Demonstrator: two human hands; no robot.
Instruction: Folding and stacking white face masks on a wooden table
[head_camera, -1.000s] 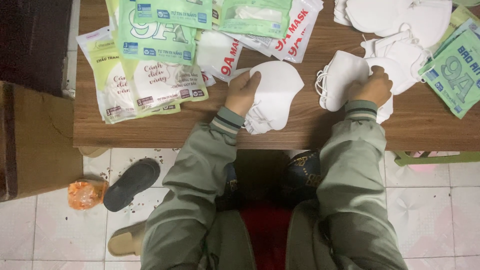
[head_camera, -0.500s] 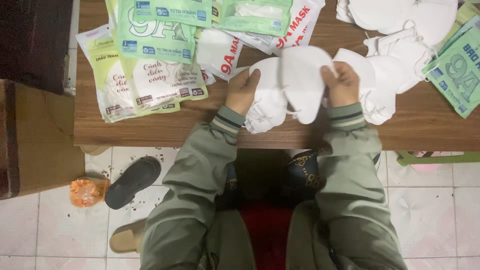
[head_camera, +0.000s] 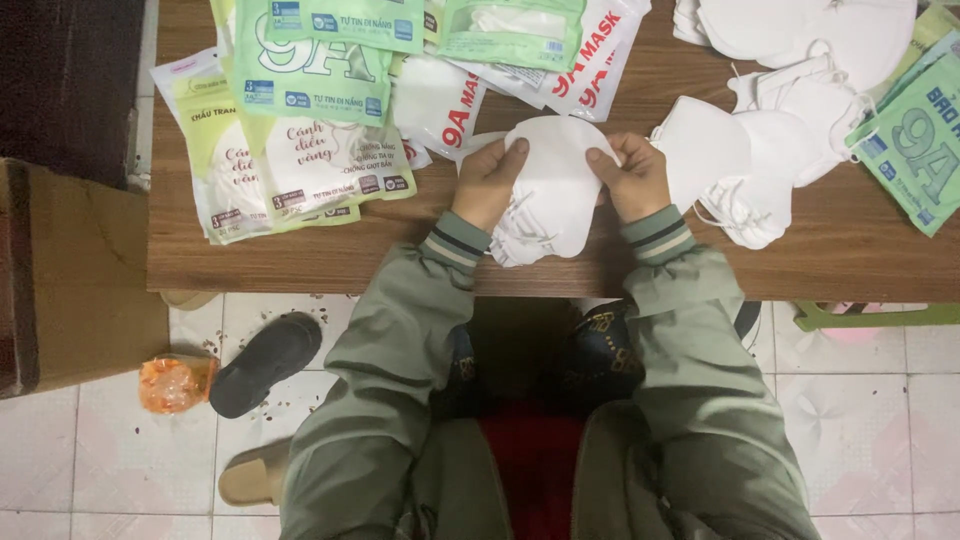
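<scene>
Together, left hand (head_camera: 490, 180) and right hand (head_camera: 632, 178) pinch white mask (head_camera: 555, 175), long axis toward person.

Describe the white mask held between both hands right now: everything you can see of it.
The white mask is a folded, cup-shaped piece of soft, cloth-like material, plain and unprinted. It lies near the front edge of the wooden table, on top of at least one more white mask whose thin ear loops show beneath it. The left hand pinches its left edge, thumb on top; the right hand grips its right edge the same way. Its upper rim reaches the printed packets behind it.
</scene>
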